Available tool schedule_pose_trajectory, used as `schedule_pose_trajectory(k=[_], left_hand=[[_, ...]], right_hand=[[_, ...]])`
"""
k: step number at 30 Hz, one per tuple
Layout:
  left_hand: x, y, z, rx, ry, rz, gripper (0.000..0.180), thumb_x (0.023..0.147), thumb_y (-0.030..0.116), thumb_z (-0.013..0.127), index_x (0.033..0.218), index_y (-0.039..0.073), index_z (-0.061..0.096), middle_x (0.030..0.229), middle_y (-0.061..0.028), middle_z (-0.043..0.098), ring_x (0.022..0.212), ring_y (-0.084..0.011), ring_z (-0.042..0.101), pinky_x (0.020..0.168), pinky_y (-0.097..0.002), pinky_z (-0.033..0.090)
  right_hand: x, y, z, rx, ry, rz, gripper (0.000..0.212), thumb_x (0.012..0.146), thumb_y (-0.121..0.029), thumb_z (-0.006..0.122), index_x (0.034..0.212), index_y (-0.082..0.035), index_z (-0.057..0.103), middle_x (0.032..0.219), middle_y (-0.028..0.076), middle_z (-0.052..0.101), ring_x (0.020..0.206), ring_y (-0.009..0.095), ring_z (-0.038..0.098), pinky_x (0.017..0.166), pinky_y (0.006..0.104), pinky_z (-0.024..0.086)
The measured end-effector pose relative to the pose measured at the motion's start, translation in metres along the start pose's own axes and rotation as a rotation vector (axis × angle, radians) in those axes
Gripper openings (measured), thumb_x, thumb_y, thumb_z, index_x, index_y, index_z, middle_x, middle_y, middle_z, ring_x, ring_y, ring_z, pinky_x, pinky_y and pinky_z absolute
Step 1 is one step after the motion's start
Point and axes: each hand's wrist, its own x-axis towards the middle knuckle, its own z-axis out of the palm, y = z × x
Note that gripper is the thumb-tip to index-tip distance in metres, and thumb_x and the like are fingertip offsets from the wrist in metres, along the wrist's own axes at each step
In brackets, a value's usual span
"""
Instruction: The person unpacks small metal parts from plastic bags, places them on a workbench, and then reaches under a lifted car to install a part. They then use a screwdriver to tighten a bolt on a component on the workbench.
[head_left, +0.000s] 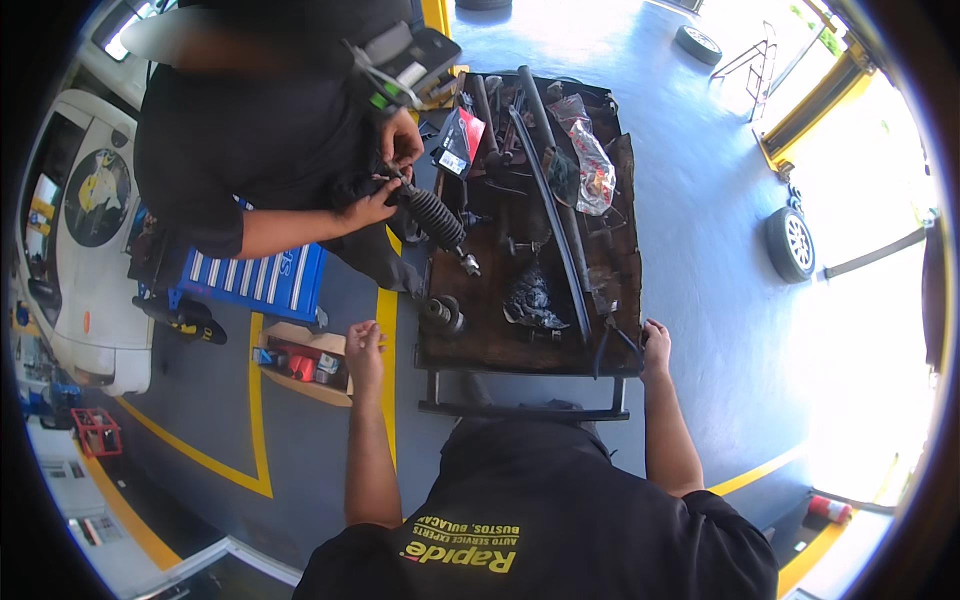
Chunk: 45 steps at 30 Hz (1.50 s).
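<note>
My left hand (366,345) is raised left of the work table's near corner, fingers loosely bent and apart, nothing visible in it. Beside the table's right edge is my right hand (656,350); its fingers are partly hidden, and whether they touch the edge is unclear. Close to it lies a tool with two dark handles (622,338). The brown, stained table top (480,345) carries a round metal part (443,315), a crumpled dark plastic bag (530,300) and a long dark bar (555,225). A co-worker's hands (378,205) hold a black ribbed part with a metal end (437,220).
A red-and-white box (460,142) and a shiny silver wrapper (594,170) lie on the table. On the left stand an open carton (305,362), a blue tool cabinet (255,280) and a white vehicle (110,330). Rightward are a wheel (790,245) and a yellow lift post (815,105).
</note>
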Motion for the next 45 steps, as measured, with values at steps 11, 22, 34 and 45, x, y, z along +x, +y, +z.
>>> schedule_pose_trajectory(k=[11,22,34,45], left_hand=[[0.013,-0.096,0.059,-0.037,0.014,-0.038,0.038,0.109,0.037,0.054,0.108,-0.001,0.054,0.099,-0.0109,0.059,0.09,-0.021,0.061,0.086,-0.0374,0.049],[0.034,-0.112,0.063,0.077,-0.009,0.022,0.055,0.107,0.05,0.051,0.103,-0.004,0.053,0.097,-0.0131,0.055,0.09,-0.0248,0.058,0.082,-0.042,0.047],[0.019,-0.07,0.074,0.377,0.006,0.125,0.057,0.111,0.043,0.044,0.095,-0.011,0.056,0.094,-0.0245,0.059,0.09,-0.0414,0.057,0.085,-0.0503,0.043],[0.026,-0.081,0.069,0.363,-0.002,0.133,0.054,0.11,0.038,0.044,0.091,-0.01,0.058,0.094,-0.0256,0.061,0.093,-0.0441,0.06,0.085,-0.0524,0.043]], right_hand=[[0.007,0.031,-0.003,-0.287,0.21,-0.115,0.03,0.095,-0.017,0.063,0.118,0.0,0.067,0.107,0.011,0.07,0.095,0.021,0.066,0.085,0.0344,0.053],[-0.009,0.016,0.009,-0.553,0.395,-0.201,0.03,0.087,-0.02,0.063,0.112,-0.004,0.069,0.103,0.017,0.074,0.1,0.036,0.07,0.091,0.046,0.053],[-0.013,0.01,0.013,-0.58,0.395,-0.235,0.029,0.089,-0.018,0.059,0.114,-0.005,0.064,0.1,0.02,0.073,0.098,0.04,0.069,0.09,0.0487,0.053],[-0.019,0.003,0.017,-0.604,0.391,-0.195,0.029,0.09,-0.02,0.056,0.114,-0.004,0.065,0.109,0.022,0.072,0.103,0.041,0.069,0.094,0.0492,0.053]])
